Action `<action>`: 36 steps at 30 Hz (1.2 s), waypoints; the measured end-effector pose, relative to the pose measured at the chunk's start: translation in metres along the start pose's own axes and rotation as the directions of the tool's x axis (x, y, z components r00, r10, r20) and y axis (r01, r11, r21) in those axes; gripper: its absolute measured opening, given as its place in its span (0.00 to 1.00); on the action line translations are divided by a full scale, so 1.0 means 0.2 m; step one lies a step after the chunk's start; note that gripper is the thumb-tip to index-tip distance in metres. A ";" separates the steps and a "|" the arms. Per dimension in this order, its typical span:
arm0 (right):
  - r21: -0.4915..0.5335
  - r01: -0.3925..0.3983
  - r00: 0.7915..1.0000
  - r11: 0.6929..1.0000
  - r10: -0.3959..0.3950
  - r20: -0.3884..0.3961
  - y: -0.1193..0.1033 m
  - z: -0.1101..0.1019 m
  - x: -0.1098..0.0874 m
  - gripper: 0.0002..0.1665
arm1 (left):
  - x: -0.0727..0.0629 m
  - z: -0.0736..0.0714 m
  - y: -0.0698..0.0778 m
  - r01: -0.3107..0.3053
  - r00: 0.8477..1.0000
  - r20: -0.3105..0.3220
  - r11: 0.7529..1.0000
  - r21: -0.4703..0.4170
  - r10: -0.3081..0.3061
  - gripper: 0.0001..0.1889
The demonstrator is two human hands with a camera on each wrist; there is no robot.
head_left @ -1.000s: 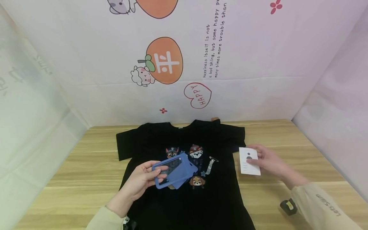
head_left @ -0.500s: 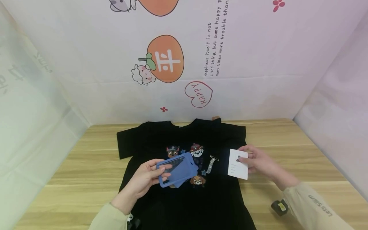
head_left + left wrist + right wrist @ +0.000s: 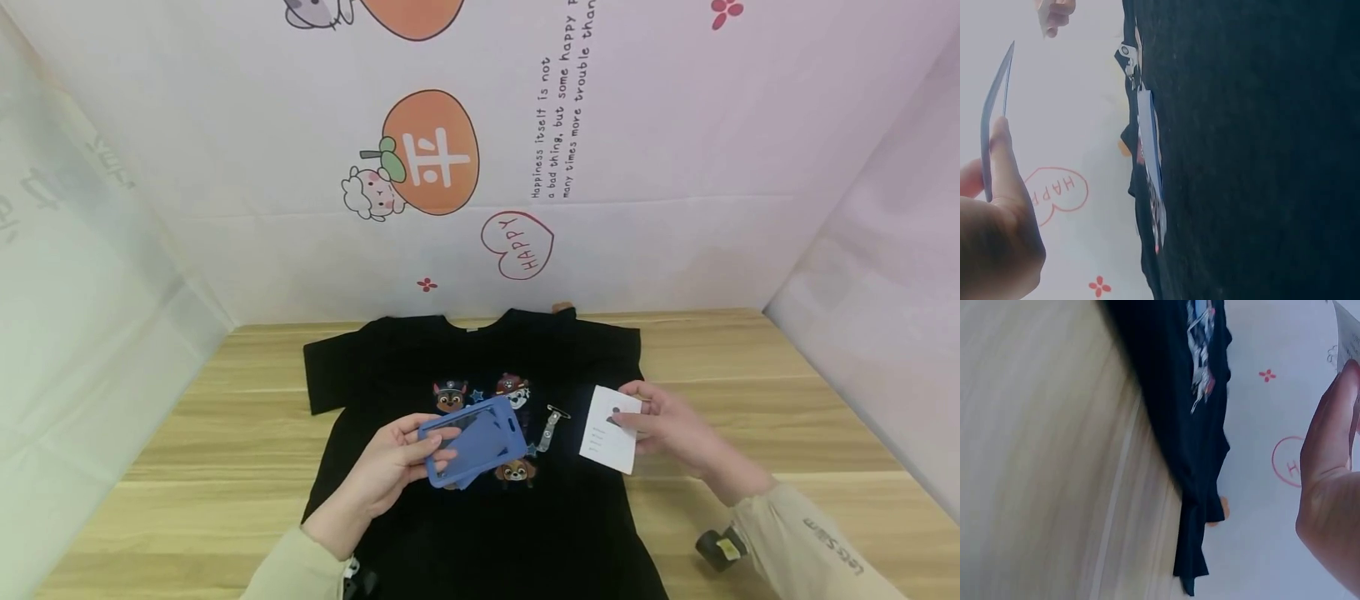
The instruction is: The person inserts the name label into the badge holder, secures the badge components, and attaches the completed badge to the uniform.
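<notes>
My left hand (image 3: 390, 462) pinches a blue badge-holder frame (image 3: 518, 446) with a see-through window, thumb in front and fingers behind. In the left wrist view the frame (image 3: 986, 125) is edge-on, raised above the shirt. Under it, a second flat blue piece (image 3: 1149, 134) lies on the black T-shirt (image 3: 555, 533). Between thumb and fingers my right hand (image 3: 667, 425) holds a white card (image 3: 606, 442) printed with a dark figure and short lines, over the shirt's right edge. A badge clip with a safety pin (image 3: 551, 429) rests on the shirt between both hands.
The T-shirt lies flat on a wooden table (image 3: 187, 467), with cartoon dog prints (image 3: 515, 472) on its chest. A printed white sheet (image 3: 645, 150) stands behind, and white sheets close off both sides. Something small and orange-brown (image 3: 562, 307) shows behind the collar.
My right hand has brought the card leftward, from above the table to the shirt's edge, and the card has tilted. My left hand has shifted the blue frame slightly to the right.
</notes>
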State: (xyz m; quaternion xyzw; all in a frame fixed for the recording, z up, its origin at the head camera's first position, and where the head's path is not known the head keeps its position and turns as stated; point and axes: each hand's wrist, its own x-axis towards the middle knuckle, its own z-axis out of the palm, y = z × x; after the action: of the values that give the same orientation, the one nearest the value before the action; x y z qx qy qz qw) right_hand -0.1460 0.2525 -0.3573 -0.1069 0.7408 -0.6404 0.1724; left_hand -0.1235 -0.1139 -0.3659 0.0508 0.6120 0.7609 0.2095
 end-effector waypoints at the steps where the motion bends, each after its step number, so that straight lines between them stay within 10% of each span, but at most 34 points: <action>1: 0.012 0.008 1.000 1.000 -0.008 0.007 0.00 0.01 0.00 0.09 | 0.00 0.00 0.00 0.003 1.000 -0.003 1.000 -0.002 -0.003 0.19; 19: 0.162 0.029 0.999 0.986 -0.034 0.025 -0.05 0.16 -0.02 0.13 | 0.03 0.09 -0.03 0.012 1.000 -0.013 1.000 -0.011 -0.012 0.21; 36: 0.214 0.075 0.984 0.974 -0.037 -0.176 -0.06 0.26 0.01 0.03 | 0.05 0.16 -0.04 0.022 1.000 -0.011 0.999 -0.039 -0.022 0.21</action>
State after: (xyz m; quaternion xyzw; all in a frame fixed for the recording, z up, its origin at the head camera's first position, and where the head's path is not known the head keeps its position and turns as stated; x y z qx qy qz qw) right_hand -0.1276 0.2032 -0.3520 -0.0526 0.6740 -0.7299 0.1010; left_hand -0.1188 -0.0796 -0.3678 0.0356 0.5987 0.7707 0.2151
